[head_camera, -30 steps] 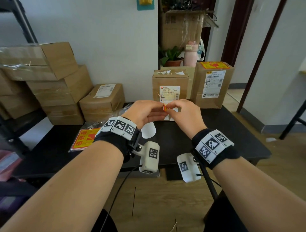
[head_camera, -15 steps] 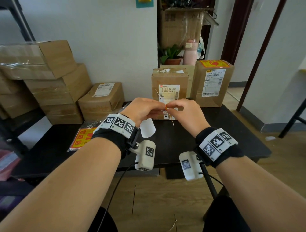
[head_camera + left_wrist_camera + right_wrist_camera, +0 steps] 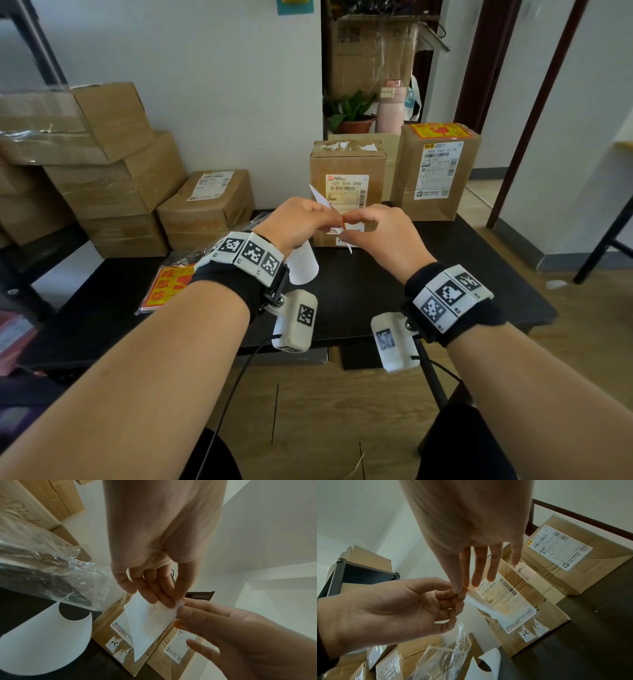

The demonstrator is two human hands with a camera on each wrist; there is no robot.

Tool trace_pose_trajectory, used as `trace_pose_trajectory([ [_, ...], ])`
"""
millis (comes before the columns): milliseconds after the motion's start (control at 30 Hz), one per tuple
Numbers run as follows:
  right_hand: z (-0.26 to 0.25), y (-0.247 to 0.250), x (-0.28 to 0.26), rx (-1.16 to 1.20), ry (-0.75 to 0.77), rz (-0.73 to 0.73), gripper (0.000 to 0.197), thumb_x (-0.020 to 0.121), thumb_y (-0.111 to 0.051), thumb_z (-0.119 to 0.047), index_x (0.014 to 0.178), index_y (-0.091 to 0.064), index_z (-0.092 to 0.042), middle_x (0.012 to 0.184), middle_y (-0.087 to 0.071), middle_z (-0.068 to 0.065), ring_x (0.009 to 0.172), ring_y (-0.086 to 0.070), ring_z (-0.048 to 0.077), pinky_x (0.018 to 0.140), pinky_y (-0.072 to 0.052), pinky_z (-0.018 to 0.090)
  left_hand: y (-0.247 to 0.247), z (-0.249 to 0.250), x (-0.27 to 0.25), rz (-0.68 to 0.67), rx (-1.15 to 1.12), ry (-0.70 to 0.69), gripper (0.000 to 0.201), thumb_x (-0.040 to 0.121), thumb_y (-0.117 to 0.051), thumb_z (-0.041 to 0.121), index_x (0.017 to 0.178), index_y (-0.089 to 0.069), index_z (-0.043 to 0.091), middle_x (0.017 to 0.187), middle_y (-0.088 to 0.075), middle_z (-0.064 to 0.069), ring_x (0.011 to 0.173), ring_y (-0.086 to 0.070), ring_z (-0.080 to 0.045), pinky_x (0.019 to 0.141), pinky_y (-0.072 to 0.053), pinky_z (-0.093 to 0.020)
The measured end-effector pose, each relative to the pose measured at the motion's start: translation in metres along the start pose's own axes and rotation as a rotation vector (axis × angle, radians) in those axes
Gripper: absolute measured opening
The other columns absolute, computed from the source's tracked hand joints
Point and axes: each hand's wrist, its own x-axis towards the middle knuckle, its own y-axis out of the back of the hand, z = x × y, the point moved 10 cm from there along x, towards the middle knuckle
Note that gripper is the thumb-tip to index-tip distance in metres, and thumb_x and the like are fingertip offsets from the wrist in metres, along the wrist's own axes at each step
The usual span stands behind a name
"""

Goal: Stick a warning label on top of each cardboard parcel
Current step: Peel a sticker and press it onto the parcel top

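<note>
Both hands meet above the black table (image 3: pixel 445 260), in front of the middle parcel (image 3: pixel 347 192). My left hand (image 3: pixel 325 219) pinches the white backing sheet of a warning label (image 3: pixel 150 622) between thumb and fingers. My right hand (image 3: pixel 460 589) pinches the label's orange edge (image 3: pixel 342 222) with thumb and forefinger, its other fingers straight. The middle parcel's top (image 3: pixel 346 147) shows only torn white scraps. The right parcel (image 3: pixel 435 178) carries a yellow-and-red warning label (image 3: pixel 442 130) on top.
A plastic bag of warning labels (image 3: pixel 168 284) lies on the table at the left. A curled white backing sheet (image 3: pixel 303 263) lies under my left hand. More cardboard boxes (image 3: pixel 205 205) are stacked at the left. A plant and a pink bottle (image 3: pixel 390 109) stand behind the parcels.
Both hands have stayed together in front of the middle parcel. The white sheet now sticks out above my left fingers and below my right fingers, where only an orange corner showed.
</note>
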Motion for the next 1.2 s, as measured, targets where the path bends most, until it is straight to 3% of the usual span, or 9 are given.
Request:
trace_pose_trajectory([
  [267, 0.005, 0.005, -0.001, 0.148, -0.008, 0.053, 0.018, 0.092, -0.063, -0.02, 0.103, -0.076, -0.014, 0.111, -0.07, -0.001, 0.112, -0.061, 0.014, 0.076, -0.043, 0.01, -0.001, -0.002, 0.004, 0.015, 0.025, 0.017, 0.028, 0.087, -0.062, 0.036, 0.097, -0.075, 0.014, 0.101, -0.071, -0.003, 0.103, -0.062, -0.019, 0.099, -0.047, -0.039],
  [333, 0.011, 0.008, 0.0, 0.199, -0.049, 0.077, 0.018, 0.093, -0.061, -0.019, 0.1, -0.076, -0.012, 0.105, -0.071, -0.001, 0.103, -0.064, 0.013, 0.073, -0.045, 0.014, -0.003, -0.003, 0.005, 0.013, 0.022, 0.026, 0.03, 0.091, -0.055, 0.033, 0.101, -0.071, 0.011, 0.101, -0.071, -0.003, 0.102, -0.064, -0.019, 0.099, -0.048, -0.039],
  [433, 0.025, 0.016, -0.001, 0.247, -0.148, 0.161, 0.017, 0.094, -0.057, -0.018, 0.095, -0.073, -0.012, 0.097, -0.07, 0.001, 0.093, -0.065, 0.015, 0.077, -0.053, 0.025, -0.003, -0.008, 0.005, 0.049, -0.072, 0.06, 0.022, 0.097, -0.045, 0.019, 0.104, -0.062, 0.007, 0.1, -0.072, -0.007, 0.084, -0.071, -0.015, 0.075, -0.058, -0.024],
  [500, 0.034, 0.023, -0.003, 0.269, -0.195, 0.216, 0.016, 0.093, -0.055, -0.017, 0.093, -0.071, -0.012, 0.094, -0.069, 0.005, 0.091, -0.066, 0.018, 0.083, -0.055, 0.034, 0.001, -0.012, 0.002, 0.117, -0.103, 0.087, 0.018, 0.098, -0.046, 0.015, 0.105, -0.058, 0.005, 0.095, -0.073, -0.011, 0.07, -0.07, -0.013, 0.05, -0.052, -0.014],
  [567, 0.043, 0.028, -0.004, 0.289, -0.247, 0.261, 0.015, 0.093, -0.054, -0.016, 0.09, -0.068, -0.014, 0.094, -0.069, 0.004, 0.09, -0.066, 0.018, 0.086, -0.056, 0.038, 0.009, -0.014, 0.0, 0.208, -0.061, 0.084, 0.015, 0.096, -0.049, 0.012, 0.103, -0.059, 0.003, 0.086, -0.073, -0.012, 0.063, -0.067, -0.014, 0.043, -0.048, -0.013],
  [767, 0.061, 0.038, -0.007, 0.331, -0.338, 0.353, 0.018, 0.094, -0.05, -0.014, 0.085, -0.063, -0.023, 0.09, -0.065, -0.004, 0.087, -0.067, 0.015, 0.083, -0.059, 0.04, 0.029, -0.019, 0.001, 0.388, 0.103, 0.069, 0.005, 0.086, -0.059, 0.013, 0.09, -0.058, 0.012, 0.081, -0.069, -0.01, 0.074, -0.07, -0.026, 0.076, -0.06, -0.045],
  [867, 0.071, 0.047, -0.011, 0.342, -0.398, 0.44, 0.021, 0.094, -0.047, -0.012, 0.083, -0.059, -0.026, 0.088, -0.059, -0.01, 0.091, -0.064, 0.017, 0.082, -0.059, 0.042, 0.022, -0.018, 0.006, 0.325, 0.361, 0.035, 0.01, 0.086, -0.056, 0.016, 0.09, -0.065, 0.015, 0.087, -0.068, -0.005, 0.083, -0.067, -0.026, 0.08, -0.057, -0.042],
  [1000, 0.075, 0.059, -0.018, 0.357, -0.446, 0.566, 0.023, 0.096, -0.044, -0.012, 0.109, -0.061, -0.017, 0.098, -0.054, -0.008, 0.099, -0.058, 0.015, 0.087, -0.057, 0.04, 0.01, -0.032, 0.012, 0.232, 0.579, 0.101, 0.019, 0.085, -0.055, 0.016, 0.092, -0.072, 0.011, 0.093, -0.07, -0.007, 0.086, -0.066, -0.026, 0.082, -0.056, -0.04],
  [1200, 0.069, 0.073, -0.021, 0.409, -0.421, 0.68, 0.022, 0.099, -0.044, -0.019, 0.117, -0.056, -0.019, 0.117, -0.059, 0.0, 0.11, -0.059, 0.019, 0.089, -0.057, 0.039, -0.003, -0.04, 0.013, 0.165, 0.818, 0.157, 0.018, 0.09, -0.049, 0.018, 0.084, -0.064, 0.011, 0.085, -0.065, -0.006, 0.079, -0.06, -0.024, 0.087, -0.05, -0.04],
])
